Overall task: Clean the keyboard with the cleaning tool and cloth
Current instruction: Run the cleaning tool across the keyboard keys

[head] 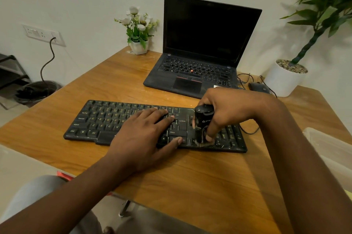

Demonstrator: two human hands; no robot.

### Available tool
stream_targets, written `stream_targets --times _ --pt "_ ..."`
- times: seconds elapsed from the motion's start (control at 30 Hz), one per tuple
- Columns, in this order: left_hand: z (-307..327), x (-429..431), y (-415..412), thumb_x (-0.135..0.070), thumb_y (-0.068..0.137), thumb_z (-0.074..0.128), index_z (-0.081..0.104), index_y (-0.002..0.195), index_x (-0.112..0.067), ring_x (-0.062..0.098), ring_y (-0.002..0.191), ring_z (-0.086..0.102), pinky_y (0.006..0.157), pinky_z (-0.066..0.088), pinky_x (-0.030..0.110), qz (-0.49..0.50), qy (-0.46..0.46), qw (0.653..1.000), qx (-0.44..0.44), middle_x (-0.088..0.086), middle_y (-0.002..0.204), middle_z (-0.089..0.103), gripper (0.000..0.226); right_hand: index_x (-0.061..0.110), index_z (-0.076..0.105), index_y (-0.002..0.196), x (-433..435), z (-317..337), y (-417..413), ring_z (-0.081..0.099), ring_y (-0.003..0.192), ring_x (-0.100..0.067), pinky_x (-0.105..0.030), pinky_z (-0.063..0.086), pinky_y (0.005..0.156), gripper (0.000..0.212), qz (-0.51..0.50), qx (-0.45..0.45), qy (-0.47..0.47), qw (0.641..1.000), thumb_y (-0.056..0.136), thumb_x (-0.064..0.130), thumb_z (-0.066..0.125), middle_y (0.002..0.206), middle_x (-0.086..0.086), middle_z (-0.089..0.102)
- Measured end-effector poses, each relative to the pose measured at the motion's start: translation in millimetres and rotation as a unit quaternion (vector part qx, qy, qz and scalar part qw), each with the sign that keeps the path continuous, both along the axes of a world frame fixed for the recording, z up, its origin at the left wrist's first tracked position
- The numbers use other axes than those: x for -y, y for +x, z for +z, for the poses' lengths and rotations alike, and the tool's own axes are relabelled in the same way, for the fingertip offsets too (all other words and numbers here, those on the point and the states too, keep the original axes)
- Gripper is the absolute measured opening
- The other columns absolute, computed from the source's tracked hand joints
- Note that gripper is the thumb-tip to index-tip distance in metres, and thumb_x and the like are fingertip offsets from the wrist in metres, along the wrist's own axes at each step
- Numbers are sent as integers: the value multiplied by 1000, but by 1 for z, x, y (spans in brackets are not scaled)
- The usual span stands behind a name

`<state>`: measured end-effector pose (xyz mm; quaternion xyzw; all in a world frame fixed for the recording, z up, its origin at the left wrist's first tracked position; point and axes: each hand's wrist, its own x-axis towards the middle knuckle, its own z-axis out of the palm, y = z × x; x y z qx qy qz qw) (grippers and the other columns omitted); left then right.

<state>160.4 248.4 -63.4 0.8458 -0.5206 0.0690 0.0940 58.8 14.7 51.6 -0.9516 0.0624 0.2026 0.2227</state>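
The black keyboard (pixel 106 121) lies flat on the wooden tabletop (pixel 190 176), close to the person. Its keys look dusty. The cleaning tool (pixel 203 119) is a short black thing. It stands almost straight up on the right part of the keyboard, between the big keys and the number keys. Its bottom end is blurry, but it seems to be a brush that touches the keys.

The right hand (pixel 226 108) grips the tool from above, with the fingers curled around it. The left hand (pixel 144 134) lies flat on the middle of the keyboard. Its fingers are straight and press on the keys, just beside the tool.

Behind the keyboard is an open black laptop (pixel 200 43) with a dark screen. A dark mouse (pixel 258 87) sits to the right of the laptop. Near the mouse is a big white pot (pixel 283 79) with a tall green plant in it. A small white pot of flowers (pixel 139 47) stands at the far edge, left of the laptop. A wall socket (pixel 43 33) on the left has a black cable (pixel 48 58) hanging down. A clear plastic box (pixel 329 150) is at the right edge.
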Motion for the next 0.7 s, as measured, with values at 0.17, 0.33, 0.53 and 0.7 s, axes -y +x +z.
stream_targets --times 0.17,0.33,0.53,0.7 --pt "1 0 0 -82 98 24 44 156 -33 19 146 42 117 36 42 -2 -3 1000 0 -3 158 48 79 21 76 105 -2 -2 2 74 89 -10 -40 64 83 39 -28 75 -60 995 72 22 97 96 5 78" --pt "1 0 0 -81 98 26 46 155 -33 18 144 43 116 37 41 -1 -1 1000 2 -4 156 50 77 19 78 105 -14 -3 7 75 85 -6 -37 65 82 36 19 48 0 999 74 18 96 96 5 80" --pt "0 0 0 -80 99 26 46 154 -33 19 145 42 117 36 41 -2 -3 1000 3 -3 156 49 76 16 77 107 -7 -2 4 78 91 -13 -46 64 87 37 16 23 22 999 75 17 96 101 2 81" --pt "0 0 0 -80 99 27 47 154 -33 18 144 43 116 35 39 -2 -6 1000 6 -4 156 50 75 24 76 103 0 -1 3 74 89 -8 -35 62 80 39 -24 54 -35 998 71 23 98 97 7 79"
